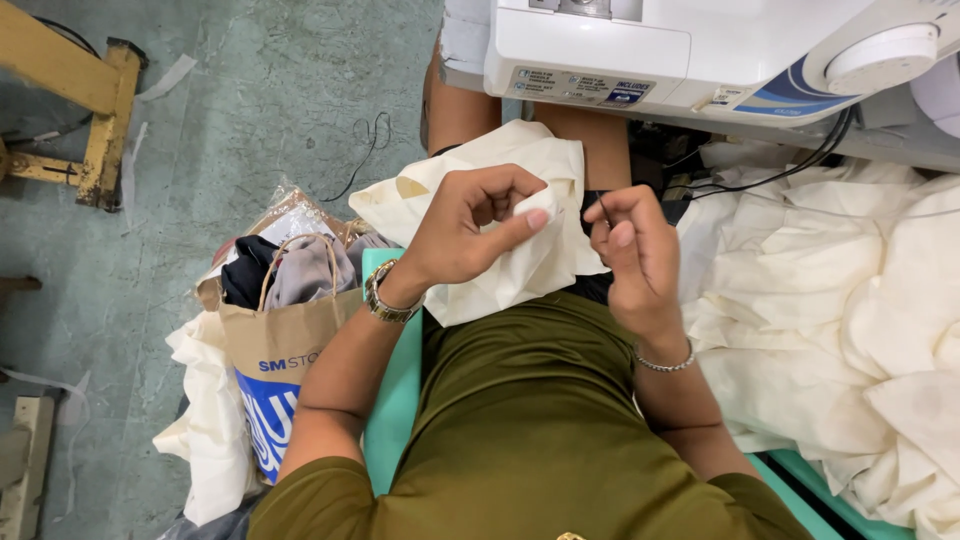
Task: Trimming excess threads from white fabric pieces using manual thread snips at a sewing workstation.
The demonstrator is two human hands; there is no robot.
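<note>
My left hand (470,225) pinches a fold of a small cream fabric piece (500,265) that lies across my lap. A watch sits on that wrist. My right hand (632,250), with a thin bracelet at the wrist, has its fingers closed close beside the cloth's right edge, pinching something thin and dark like a thread or needle; I cannot tell which. Both hands hover just below the front of a white sewing machine (700,50).
A large heap of cream cloth (840,330) fills the right side. A brown paper bag (280,340) stuffed with clothes stands on the green floor at my left, with white cloth beneath it. A yellow wooden frame (100,100) is at the far left. Cables run under the machine.
</note>
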